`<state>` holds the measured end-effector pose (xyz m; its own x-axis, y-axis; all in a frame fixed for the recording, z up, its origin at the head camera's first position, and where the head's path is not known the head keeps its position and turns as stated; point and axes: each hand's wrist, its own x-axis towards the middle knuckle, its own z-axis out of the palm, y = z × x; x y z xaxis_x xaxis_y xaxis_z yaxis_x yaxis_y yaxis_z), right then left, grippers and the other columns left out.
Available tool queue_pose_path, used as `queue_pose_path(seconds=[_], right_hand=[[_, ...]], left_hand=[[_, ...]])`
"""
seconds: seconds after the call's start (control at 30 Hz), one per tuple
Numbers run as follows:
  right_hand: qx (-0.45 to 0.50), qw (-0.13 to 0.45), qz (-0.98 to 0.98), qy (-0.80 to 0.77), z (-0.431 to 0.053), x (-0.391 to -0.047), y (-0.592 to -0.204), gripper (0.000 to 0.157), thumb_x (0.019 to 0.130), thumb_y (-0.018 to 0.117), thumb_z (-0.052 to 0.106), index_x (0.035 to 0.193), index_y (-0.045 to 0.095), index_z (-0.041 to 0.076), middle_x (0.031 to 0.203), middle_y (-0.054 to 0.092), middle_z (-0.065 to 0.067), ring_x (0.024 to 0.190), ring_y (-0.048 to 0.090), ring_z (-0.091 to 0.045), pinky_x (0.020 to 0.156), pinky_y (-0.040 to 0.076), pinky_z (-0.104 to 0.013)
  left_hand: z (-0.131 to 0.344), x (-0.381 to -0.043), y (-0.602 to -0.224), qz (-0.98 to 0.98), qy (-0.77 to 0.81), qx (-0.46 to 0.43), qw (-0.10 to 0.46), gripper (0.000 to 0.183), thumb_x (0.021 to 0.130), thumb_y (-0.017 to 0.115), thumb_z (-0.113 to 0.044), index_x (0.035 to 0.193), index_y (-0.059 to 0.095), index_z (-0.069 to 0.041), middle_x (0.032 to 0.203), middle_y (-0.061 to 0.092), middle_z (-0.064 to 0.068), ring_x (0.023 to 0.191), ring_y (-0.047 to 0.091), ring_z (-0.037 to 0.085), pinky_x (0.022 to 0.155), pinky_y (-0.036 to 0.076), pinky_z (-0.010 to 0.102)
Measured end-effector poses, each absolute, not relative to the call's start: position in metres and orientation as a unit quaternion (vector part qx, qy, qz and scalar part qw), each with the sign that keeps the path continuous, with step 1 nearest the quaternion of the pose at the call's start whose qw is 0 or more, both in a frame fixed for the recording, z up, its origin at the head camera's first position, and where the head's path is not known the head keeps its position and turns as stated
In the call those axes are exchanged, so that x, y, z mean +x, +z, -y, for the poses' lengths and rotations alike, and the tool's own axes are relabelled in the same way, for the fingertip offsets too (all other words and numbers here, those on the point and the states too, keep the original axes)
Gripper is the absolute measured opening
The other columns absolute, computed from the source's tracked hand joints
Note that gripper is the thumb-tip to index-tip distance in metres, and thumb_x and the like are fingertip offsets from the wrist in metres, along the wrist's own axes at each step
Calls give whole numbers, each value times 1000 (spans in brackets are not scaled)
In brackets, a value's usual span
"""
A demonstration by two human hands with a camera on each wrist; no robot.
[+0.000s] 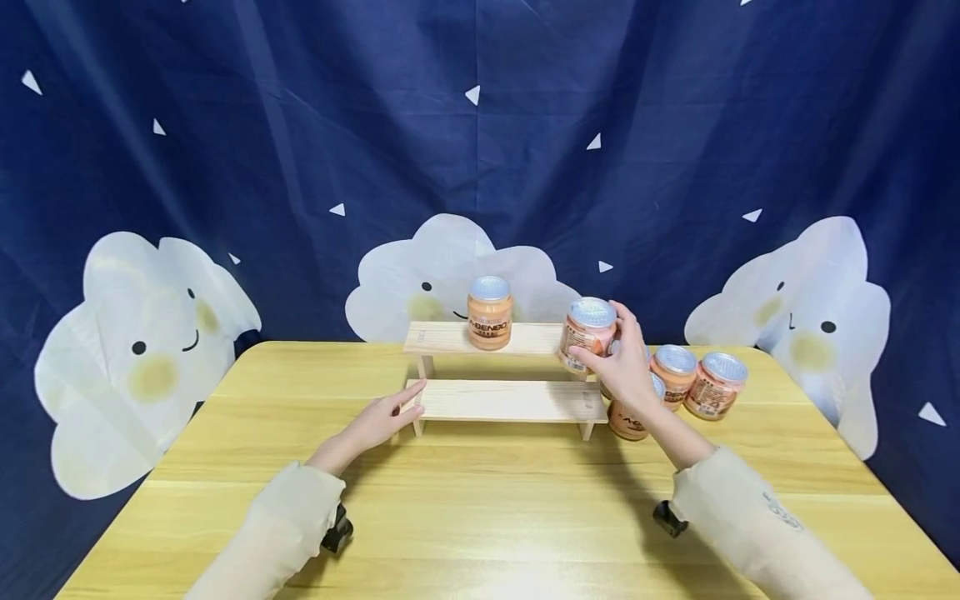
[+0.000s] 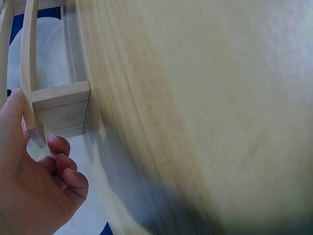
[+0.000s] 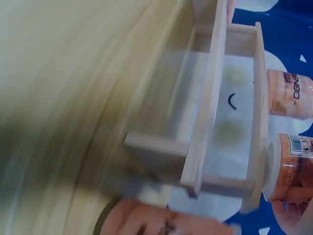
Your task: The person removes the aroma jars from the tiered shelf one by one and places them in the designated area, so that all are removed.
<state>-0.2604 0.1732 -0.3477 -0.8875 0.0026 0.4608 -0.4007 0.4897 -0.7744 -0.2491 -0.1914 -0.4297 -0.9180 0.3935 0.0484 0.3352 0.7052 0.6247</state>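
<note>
A two-tier wooden shelf [image 1: 510, 400] stands on the table. My left hand [image 1: 375, 421] grips the left end of its lower board; in the left wrist view the thumb lies on one face of the board [image 2: 30, 73] and the fingers curl beneath it. My right hand [image 1: 626, 362] holds an orange jar [image 1: 588, 329] with a silver lid at the right end of the upper board. The base of this jar [image 3: 288, 166] is close to that board; I cannot tell if they touch. Another orange jar [image 1: 490, 315] stands upright on the upper board, near its middle.
Right of the shelf, several similar jars stand on the table, among them a rear jar [image 1: 675, 372], the outermost jar [image 1: 716, 386] and a front jar [image 1: 628, 421] beside the lower board. Behind the table [image 1: 480, 517] hangs a dark blue curtain [image 1: 420, 108] with clouds.
</note>
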Motion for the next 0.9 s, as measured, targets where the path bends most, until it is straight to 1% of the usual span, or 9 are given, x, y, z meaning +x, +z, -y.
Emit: queue_pose_path(seconds=[0.2,0.23,0.3,0.47,0.53,0.6,0.67,0.77,0.9], right_hand=[[111,236,850,458,-203,-252,-347,82,71,76,8,136,27,-5,116,42,-25,99,42,-27,79,34,-34],[108,242,851,453,-208,-251,-346,81,71,76,7,135,27,-5,116,43,-25,98,43,-27,78,34,-33],[102,253,852,447,-218,-248,-344,80,71,75,6,134,28,-6,115,45,-25,97,44,-26,77,34,-29],[67,256,856,444,-242,-236,-341,80,74,74,7,137,25,-4,117,46,-25,95,44,-20,74,36,-19],[55,250,861,440,-252,-231,-342,82,75,73,10,140,23,-2,120,44,-25,95,43,-15,72,35,-15],[49,247,864,437,-261,-225,-343,82,76,73,11,141,23,0,120,44,-25,92,41,-9,71,35,-13],[44,245,866,433,-269,-221,-344,82,77,72,12,141,23,1,121,44,-24,90,40,-2,69,35,-12],[31,249,869,426,-279,-215,-347,80,77,73,12,140,25,1,119,44,-21,86,38,4,68,34,-11],[17,251,870,425,-289,-209,-352,80,76,73,12,138,25,0,117,42,-18,83,39,5,66,36,-9]], left_hand=[[191,-249,-428,-922,330,197,50,58,95,46,-37,143,31,-10,67,39,3,51,26,10,54,29,27],[191,-249,-428,-922,331,196,48,57,95,46,-36,143,31,-9,71,45,4,52,26,10,55,29,28],[191,-248,-427,-921,333,195,49,57,95,47,-36,143,31,-9,72,45,5,52,26,10,56,30,28],[191,-248,-427,-922,329,197,50,57,95,47,-35,143,31,-9,72,46,5,53,26,11,57,30,28],[191,-247,-426,-922,329,197,48,57,95,47,-35,143,31,-9,75,48,8,53,26,10,57,30,28],[190,-246,-426,-921,330,200,43,56,95,47,-33,143,32,-8,94,57,13,53,26,10,57,30,28],[190,-246,-425,-920,333,203,38,55,95,48,-31,142,33,-7,119,55,16,54,27,11,58,31,29],[190,-246,-424,-920,331,208,36,55,95,48,-30,142,33,-6,130,50,15,54,27,11,59,32,29],[191,-246,-425,-920,330,209,38,55,95,48,-31,142,32,-6,131,49,15,54,27,11,60,32,29]])
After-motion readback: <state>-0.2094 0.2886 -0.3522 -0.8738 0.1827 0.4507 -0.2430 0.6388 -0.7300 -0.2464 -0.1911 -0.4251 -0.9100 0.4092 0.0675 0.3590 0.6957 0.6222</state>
